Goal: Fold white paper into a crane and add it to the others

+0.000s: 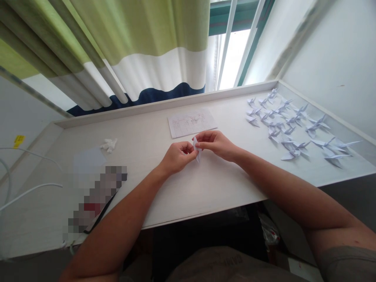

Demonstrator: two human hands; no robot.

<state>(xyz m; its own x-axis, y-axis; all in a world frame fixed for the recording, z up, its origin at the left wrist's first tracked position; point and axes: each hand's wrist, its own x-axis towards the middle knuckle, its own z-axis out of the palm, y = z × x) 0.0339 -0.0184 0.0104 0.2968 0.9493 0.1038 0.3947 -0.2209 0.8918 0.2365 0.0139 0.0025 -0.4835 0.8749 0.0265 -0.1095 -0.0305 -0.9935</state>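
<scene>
Between my two hands is a small folded piece of white paper (196, 145), narrow and pointed at both ends, held a little above the table. My left hand (179, 156) pinches its lower left side between thumb and curled fingers. From the right, my right hand (214, 143) grips its upper part with thumb and forefinger. Many white folded paper cranes (289, 121) stand in a loose group on the right side of the table. Just beyond my hands lies a flat printed sheet (192, 122).
The white table (164, 196) has a raised rim (164, 103) at the back. To the left are a crumpled tissue (109, 145), white paper (89, 159), a blurred-out object (96, 199) and white cables (32, 192). Curtains (141, 47) hang behind.
</scene>
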